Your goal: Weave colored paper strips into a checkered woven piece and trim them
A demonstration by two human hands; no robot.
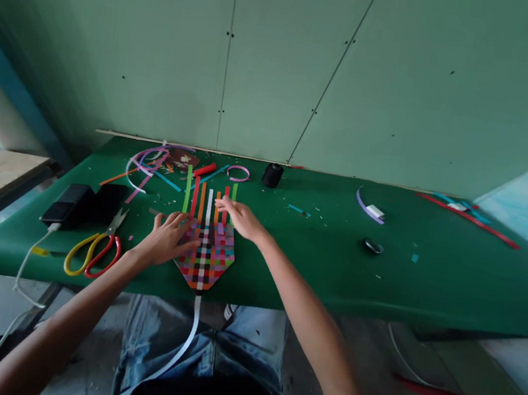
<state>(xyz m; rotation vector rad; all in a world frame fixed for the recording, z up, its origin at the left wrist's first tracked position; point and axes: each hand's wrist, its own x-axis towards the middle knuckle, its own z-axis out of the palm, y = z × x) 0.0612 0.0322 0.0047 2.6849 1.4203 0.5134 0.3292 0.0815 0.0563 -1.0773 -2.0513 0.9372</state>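
A woven piece of many-coloured strips lies flat near the table's front edge, its lower end cut to a blunt point. Loose strip ends in green, red, orange and white stick out from its far side. My left hand rests on the left part of the weave, fingers spread. Over the upper right strips is my right hand, its fingers stretched out toward the left; whether it touches them I cannot tell. One long white strip runs from the near tip down over my lap.
Scissors with yellow and red handles lie left of the weave, near a black device with a white cable. Loose strips are heaped behind. A black spool stands by the wall; a dark oval object lies to the right.
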